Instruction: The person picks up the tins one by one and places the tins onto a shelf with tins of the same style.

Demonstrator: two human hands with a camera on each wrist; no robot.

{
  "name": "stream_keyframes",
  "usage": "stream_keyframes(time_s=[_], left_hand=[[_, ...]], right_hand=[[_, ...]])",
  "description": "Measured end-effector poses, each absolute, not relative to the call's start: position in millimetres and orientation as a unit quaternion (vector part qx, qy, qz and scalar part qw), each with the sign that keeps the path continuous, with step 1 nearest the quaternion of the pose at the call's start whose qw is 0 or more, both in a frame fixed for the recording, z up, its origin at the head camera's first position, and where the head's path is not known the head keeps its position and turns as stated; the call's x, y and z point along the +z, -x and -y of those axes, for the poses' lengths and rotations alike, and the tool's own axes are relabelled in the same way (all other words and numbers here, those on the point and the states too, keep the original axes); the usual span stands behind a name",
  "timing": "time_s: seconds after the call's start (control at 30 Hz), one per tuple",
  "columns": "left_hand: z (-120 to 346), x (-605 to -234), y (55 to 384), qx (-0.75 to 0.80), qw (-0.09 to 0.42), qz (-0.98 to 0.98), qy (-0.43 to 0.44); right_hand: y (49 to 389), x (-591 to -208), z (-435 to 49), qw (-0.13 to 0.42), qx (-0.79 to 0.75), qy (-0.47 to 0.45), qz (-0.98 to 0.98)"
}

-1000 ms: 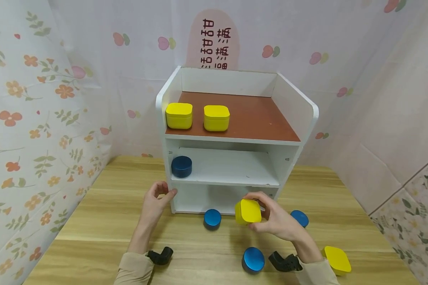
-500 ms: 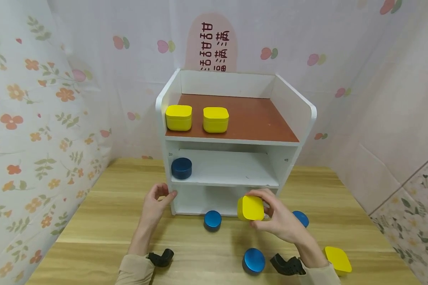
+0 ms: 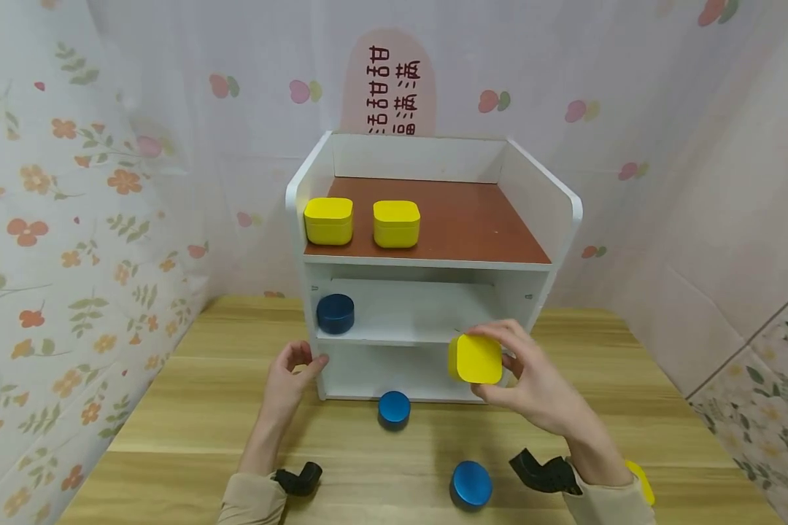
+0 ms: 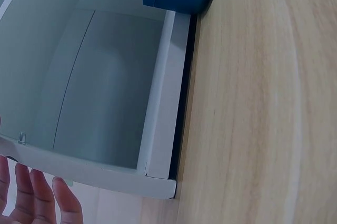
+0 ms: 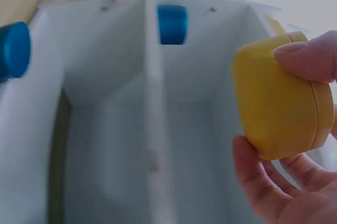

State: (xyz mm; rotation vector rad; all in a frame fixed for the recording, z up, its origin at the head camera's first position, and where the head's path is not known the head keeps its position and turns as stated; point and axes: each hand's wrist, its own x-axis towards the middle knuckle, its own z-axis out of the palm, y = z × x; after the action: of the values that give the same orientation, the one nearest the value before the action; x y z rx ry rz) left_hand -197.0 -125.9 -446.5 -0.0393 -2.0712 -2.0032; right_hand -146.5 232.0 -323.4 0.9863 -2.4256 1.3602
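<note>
My right hand (image 3: 541,379) holds a small yellow square tin (image 3: 479,359) with rounded corners, raised in front of the shelf's right part. In the right wrist view, thumb and fingers pinch the yellow tin (image 5: 276,97) around its lid seam. My left hand (image 3: 291,375) rests by the left side panel of the white shelf unit (image 3: 427,265), thumb tip at its front edge. The left wrist view shows those fingers (image 4: 42,195) relaxed along the panel's outer side. Two yellow tins (image 3: 329,221) stand at the left of the brown top board, and a dark blue round tin (image 3: 335,313) on the middle shelf.
On the wooden table, one blue round tin (image 3: 394,410) stands before the bottom compartment and another (image 3: 470,485) nearer the front. A further yellow tin (image 3: 640,481) is partly hidden by the right sleeve. Floral cloth (image 3: 131,146) hangs behind and beside the table.
My right hand has lifted the yellow tin upward and slightly right, toward the middle shelf's height. The right arm now covers a blue tin seen earlier at the right. My left hand stays put.
</note>
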Motion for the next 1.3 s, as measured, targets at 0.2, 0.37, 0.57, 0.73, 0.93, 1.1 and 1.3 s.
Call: stream_keyframes(time_s=[0.2,0.37,0.57,0.73,0.93,1.1,1.3], left_hand=[[125,-445,196,-0.688,0.128,0.714,0.009],[126,-444,195,-0.689,0.127,0.713,0.006],[128,-444,196,-0.687,0.123,0.716,0.000],[127,-444,195,-0.689,0.113,0.715,-0.001],[127,-445,195,-0.691,0.113,0.714,-0.002],[127,-443,193,-0.692,0.109,0.714,-0.001],[126,-444,194,-0.693,0.103,0.713,0.001]], right_hand=[[149,-285,-232,0.126,0.421,-0.346,0.829],[155,-251,-229,0.135,0.400,-0.359,0.833],[164,-217,-224,0.127,0.393,-0.365,0.834],[176,-192,-221,0.111,0.390,-0.356,0.842],[198,-172,-216,0.086,0.388,-0.343,0.851],[213,-165,-209,0.051,0.386,-0.310,0.867],[228,-164,-203,0.033,0.363,-0.292,0.884]])
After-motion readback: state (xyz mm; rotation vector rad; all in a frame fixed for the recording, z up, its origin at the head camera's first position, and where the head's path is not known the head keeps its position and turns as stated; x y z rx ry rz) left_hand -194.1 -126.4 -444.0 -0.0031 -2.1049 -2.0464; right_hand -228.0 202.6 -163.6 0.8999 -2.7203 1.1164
